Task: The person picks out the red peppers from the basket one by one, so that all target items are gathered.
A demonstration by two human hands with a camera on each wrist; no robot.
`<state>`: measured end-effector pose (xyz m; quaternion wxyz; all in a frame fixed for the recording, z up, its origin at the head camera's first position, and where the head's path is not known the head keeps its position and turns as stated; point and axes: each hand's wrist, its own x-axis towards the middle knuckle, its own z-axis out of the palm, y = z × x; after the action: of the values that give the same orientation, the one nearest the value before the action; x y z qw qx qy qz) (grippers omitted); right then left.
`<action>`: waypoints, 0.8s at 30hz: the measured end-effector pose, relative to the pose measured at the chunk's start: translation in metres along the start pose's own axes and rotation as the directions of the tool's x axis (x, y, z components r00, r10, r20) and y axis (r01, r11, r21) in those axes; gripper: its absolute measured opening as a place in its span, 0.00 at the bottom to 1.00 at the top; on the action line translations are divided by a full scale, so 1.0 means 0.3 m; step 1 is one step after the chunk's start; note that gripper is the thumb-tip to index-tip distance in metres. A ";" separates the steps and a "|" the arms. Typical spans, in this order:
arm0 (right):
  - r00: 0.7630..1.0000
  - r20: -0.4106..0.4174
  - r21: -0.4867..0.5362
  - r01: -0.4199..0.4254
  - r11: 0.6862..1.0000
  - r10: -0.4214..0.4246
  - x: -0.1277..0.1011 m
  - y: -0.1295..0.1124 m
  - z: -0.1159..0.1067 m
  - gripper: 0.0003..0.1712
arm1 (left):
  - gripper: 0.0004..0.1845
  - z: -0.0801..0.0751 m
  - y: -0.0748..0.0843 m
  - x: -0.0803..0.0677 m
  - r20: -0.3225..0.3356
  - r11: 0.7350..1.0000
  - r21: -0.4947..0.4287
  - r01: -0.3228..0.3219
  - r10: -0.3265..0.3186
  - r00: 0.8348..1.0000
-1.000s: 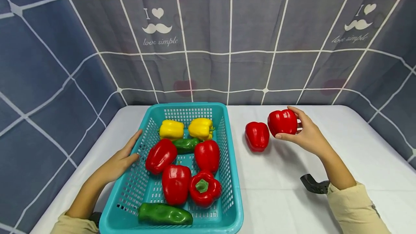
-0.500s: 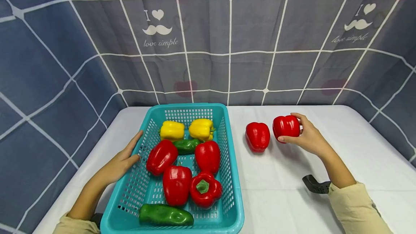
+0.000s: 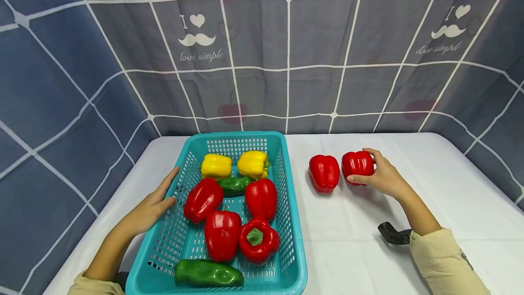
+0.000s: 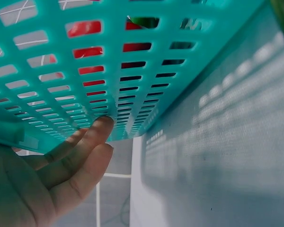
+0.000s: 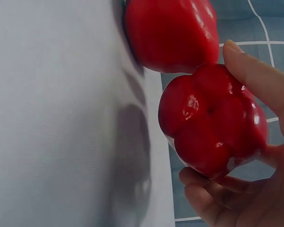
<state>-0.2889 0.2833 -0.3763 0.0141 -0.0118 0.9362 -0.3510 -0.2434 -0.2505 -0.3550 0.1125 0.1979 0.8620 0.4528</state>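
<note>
Head cam: my right hand (image 3: 382, 177) grips a red pepper (image 3: 357, 165) on the white table (image 3: 430, 176), just beside a 2nd red pepper (image 3: 324, 173); my left hand (image 3: 150, 205) lies flat w/ straight fingers against the teal basket (image 3: 292, 236) wall. L wrist cam: fingertips (image 4: 102, 127) touch the basket's mesh (image 4: 132, 56) from outside. R wrist cam: thumb and fingers wrap the held pepper (image 5: 213, 120), which sits very close to the other one (image 5: 173, 33); can't tell if they touch.

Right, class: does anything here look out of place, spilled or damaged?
Nothing looks spilled or damaged. Two red peppers sit outside the basket on the table: one lies free, the other is held by the right hand. The left hand rests on the basket's wall.
</note>
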 end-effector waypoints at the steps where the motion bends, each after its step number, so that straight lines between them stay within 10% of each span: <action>1: 1.000 0.003 0.000 -0.002 1.000 0.002 0.002 0.002 0.002 0.57 | 0.36 0.000 0.000 0.000 -0.002 1.000 -0.001 -0.002 0.002 1.000; 24: 0.998 0.056 -0.011 0.001 1.000 -0.001 0.003 0.007 0.029 0.54 | 0.36 0.004 -0.003 -0.001 -0.010 1.000 -0.005 -0.006 0.006 1.000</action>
<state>-0.2894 0.2793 -0.3843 0.0402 -0.0223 0.9374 -0.3453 -0.2429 -0.2501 -0.3564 0.1075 0.1979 0.8609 0.4563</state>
